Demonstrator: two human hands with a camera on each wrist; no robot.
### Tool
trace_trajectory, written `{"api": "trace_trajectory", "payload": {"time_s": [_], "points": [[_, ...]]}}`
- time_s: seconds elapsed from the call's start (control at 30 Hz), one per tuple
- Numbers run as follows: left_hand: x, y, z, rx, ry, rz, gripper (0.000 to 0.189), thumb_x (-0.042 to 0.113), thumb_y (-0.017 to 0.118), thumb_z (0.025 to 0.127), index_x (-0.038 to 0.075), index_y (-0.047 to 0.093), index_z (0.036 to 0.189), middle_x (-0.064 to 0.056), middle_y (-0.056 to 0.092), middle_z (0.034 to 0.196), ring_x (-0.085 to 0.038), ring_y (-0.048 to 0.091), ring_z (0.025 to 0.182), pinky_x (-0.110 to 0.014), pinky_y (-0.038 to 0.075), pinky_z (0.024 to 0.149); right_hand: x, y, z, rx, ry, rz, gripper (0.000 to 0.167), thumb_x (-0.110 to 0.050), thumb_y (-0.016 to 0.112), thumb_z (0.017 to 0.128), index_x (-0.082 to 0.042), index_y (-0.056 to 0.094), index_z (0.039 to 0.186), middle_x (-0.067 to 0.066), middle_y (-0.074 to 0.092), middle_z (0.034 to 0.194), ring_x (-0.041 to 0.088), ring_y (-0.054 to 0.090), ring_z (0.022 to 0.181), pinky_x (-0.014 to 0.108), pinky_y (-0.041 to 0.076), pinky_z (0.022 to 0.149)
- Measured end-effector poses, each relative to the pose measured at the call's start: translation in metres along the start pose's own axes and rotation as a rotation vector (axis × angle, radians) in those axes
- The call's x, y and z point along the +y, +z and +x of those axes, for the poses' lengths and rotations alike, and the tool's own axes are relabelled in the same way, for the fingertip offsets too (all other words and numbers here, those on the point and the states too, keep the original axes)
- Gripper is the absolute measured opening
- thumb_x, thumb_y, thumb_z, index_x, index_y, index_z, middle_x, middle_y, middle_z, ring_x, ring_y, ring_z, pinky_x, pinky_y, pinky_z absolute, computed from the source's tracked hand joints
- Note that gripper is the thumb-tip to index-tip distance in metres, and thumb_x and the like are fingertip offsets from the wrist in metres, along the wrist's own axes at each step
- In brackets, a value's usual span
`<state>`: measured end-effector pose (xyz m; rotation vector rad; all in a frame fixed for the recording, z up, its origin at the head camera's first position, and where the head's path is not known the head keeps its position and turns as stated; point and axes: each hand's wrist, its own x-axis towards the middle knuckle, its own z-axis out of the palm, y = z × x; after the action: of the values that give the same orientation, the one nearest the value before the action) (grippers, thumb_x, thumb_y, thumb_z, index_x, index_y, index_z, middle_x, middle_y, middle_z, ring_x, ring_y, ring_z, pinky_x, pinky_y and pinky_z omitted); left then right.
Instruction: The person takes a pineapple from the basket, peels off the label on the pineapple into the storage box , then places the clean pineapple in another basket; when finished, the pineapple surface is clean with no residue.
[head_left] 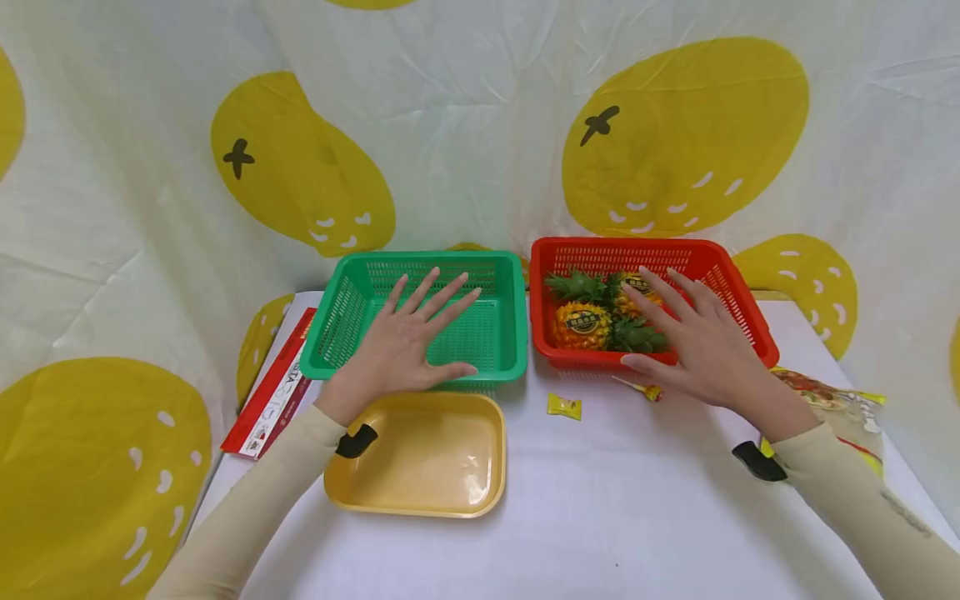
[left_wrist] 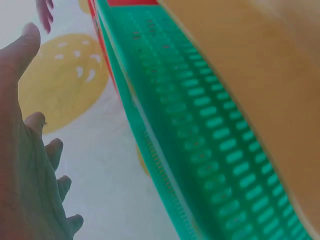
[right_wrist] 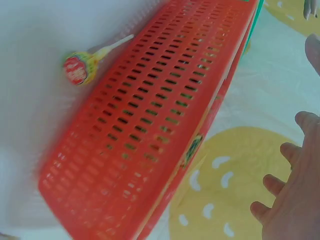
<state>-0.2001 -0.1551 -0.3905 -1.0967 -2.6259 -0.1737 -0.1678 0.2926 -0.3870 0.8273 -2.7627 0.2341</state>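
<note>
My left hand (head_left: pixel 405 342), fingers spread and straight, hovers over the green basket (head_left: pixel 517 333) and the back edge of a yellow tray (head_left: pixel 416 454). Nothing is held in it. Likewise spread, my right hand (head_left: pixel 705 346) hangs above the right part of the red basket (head_left: pixel 723 246). Inside that basket lie two small pineapples, one (head_left: pixel 582 325) in front and another (head_left: pixel 637 292) behind, partly covered by the fingers in the head view. A lollipop (right_wrist: pixel 80 67) lies beside the red basket's front wall in the right wrist view.
A yellow-wrapped candy (head_left: pixel 564 406) lies on the white table (head_left: pixel 600 508) in front of the baskets. At the left edge rests a flat red and white box (head_left: pixel 273 387). A clear and yellow bag (head_left: pixel 840 412) sits at the right, partly behind the right forearm. A fruit-print curtain (head_left: pixel 480 183) hangs behind.
</note>
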Motion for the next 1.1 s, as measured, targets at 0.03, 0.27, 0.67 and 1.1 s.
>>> {"api": "trace_trajectory", "payload": {"time_s": [0.03,0.27,0.67,1.1], "points": [[0.003,0.001,0.001,-0.003,0.005,-0.009,0.102,0.090,0.039,0.090,0.030,0.021,0.171,0.001,0.017,0.175,-0.032,0.003,0.160,-0.061,-0.001,0.123,0.002,-0.001,-0.003,0.005,0.009,0.010,0.100,-0.061,0.076,0.090,-0.026,0.027,0.170,0.006,0.013,0.176,0.045,0.014,0.156,0.069,0.011,0.120],[0.021,0.009,0.013,-0.027,0.041,-0.049,0.103,0.087,0.048,0.090,0.032,0.017,0.171,0.003,0.017,0.175,-0.030,0.003,0.161,-0.063,0.002,0.123,0.018,-0.002,-0.026,0.057,0.027,0.037,0.100,-0.053,0.080,0.088,-0.023,0.029,0.169,0.009,0.018,0.174,0.047,0.017,0.154,0.065,0.009,0.122],[0.035,0.020,0.034,-0.049,0.064,-0.080,0.101,0.083,0.052,0.091,0.030,0.022,0.171,0.003,0.018,0.175,-0.029,0.003,0.161,-0.061,0.003,0.124,0.042,0.001,-0.056,0.017,0.206,0.071,0.098,-0.051,0.078,0.092,-0.026,0.024,0.170,0.011,0.014,0.175,0.050,0.016,0.153,0.078,0.017,0.113],[0.055,0.028,0.065,-0.221,0.035,-0.124,0.090,0.081,0.046,0.096,0.033,0.025,0.170,0.001,0.024,0.173,-0.032,0.009,0.160,-0.058,0.005,0.125,0.061,0.000,-0.072,-0.048,0.425,0.230,0.107,-0.047,0.081,0.092,-0.019,0.015,0.172,0.030,0.014,0.168,0.060,0.015,0.148,0.085,0.032,0.095]]}}
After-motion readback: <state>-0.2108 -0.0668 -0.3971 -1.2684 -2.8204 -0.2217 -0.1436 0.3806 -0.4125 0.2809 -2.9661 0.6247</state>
